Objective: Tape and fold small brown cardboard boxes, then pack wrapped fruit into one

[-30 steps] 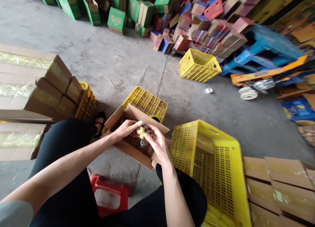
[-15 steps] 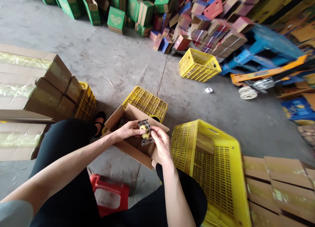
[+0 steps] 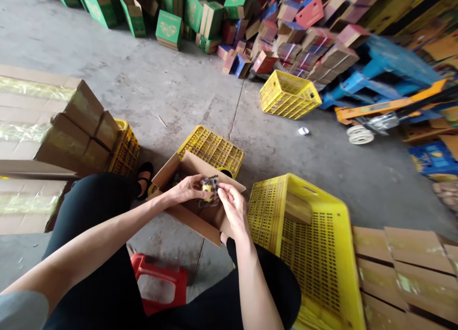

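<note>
Between my two hands is a small plastic packet (image 3: pixel 209 191) with a dark-patterned, shiny wrapper and something yellow showing through. My left hand (image 3: pixel 188 188) is closed on its left side, the thumb lying across the front. The fingers of my right hand (image 3: pixel 232 200) pinch the packet's right edge. Just below the packet stands an open cardboard box (image 3: pixel 191 221) with its flaps spread outward. Dark items lie inside the box at its far left, partly hidden behind my left hand.
An upturned yellow crate (image 3: pixel 214 146) sits beyond the box. Right of it, a large yellow crate (image 3: pixel 315 253) holds a small carton (image 3: pixel 297 208). Taped cartons (image 3: pixel 71 144) rise at left, more cartons (image 3: pixel 411 268) at right. A red stool (image 3: pixel 161 287) shows between my legs.
The packet has turned in my hands, so its yellow part now shows smaller and its wrapper looks more crumpled. My hands have barely shifted.
</note>
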The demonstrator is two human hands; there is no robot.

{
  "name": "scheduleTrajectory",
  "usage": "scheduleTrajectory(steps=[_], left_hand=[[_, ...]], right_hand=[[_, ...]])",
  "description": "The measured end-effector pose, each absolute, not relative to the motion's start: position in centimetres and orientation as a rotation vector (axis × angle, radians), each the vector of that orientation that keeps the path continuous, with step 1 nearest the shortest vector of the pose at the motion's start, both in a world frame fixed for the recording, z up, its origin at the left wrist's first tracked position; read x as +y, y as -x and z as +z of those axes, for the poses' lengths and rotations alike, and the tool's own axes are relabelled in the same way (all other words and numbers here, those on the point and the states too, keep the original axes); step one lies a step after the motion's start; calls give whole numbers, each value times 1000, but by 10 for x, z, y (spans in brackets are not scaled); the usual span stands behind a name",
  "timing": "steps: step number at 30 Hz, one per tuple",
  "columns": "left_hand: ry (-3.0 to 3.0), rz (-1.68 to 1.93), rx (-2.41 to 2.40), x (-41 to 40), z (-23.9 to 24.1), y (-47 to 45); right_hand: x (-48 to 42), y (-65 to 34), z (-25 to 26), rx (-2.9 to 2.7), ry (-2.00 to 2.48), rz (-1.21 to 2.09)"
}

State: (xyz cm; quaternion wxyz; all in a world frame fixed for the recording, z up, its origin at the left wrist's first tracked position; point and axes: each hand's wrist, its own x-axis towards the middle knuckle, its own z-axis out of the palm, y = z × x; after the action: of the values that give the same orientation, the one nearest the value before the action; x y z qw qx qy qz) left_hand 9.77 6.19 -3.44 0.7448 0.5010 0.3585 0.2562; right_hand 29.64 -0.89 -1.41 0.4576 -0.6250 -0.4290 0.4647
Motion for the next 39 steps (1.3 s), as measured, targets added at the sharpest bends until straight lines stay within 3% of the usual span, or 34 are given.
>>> scheduleTrajectory(steps=[21,32,39], left_hand=[[-1353,582,842,61,-38,-97],[-1021,725,853,63,-41,-98],[-839,521,836,61,-29,-93]], right_hand=[[-13,-293,-15,-1151,1619,1231],[-12,-290,-8,-757,1516,1349],[-10,-288,-4,-737,1477,1349]])
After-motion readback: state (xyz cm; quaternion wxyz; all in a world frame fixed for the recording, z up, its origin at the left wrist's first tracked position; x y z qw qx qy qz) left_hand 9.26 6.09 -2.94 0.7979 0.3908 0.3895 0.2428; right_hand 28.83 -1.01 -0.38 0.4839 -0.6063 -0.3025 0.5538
